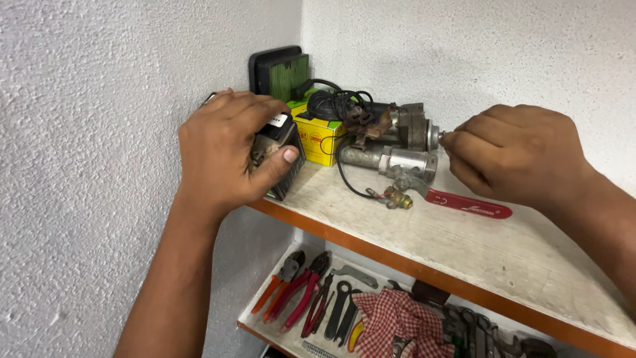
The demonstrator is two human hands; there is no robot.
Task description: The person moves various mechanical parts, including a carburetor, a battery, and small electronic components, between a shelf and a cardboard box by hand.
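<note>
- Left hand [228, 152] wrapped around a small black box-shaped part [286, 156], thumb across its front face, fingers over the top; part sits at the left end of the upper shelf [464, 252], against the side wall.
- Right hand [520, 156] pinched narrow, fingertips [454, 142] closed on the small shaft end [438, 136] of a metal motor unit [401, 129]; what exactly is gripped is too small to tell.
- Motor unit lies on its side near the back of the shelf, between the two hands, black cable [338, 103] coiled on top of it.
- Ball valve with red lever handle [467, 204] just in front of the motor unit, lever pointing toward the right end.
- Yellow carton [318, 139] beside the black part, toward the back corner; green pleated filter in black frame [281, 73] upright behind it, in the corner.
- Lower shelf [265, 318]: red-handled pliers [301, 295], flat spanners [341, 308], red checked cloth [397, 321], more spanners [477, 331] toward the right.
</note>
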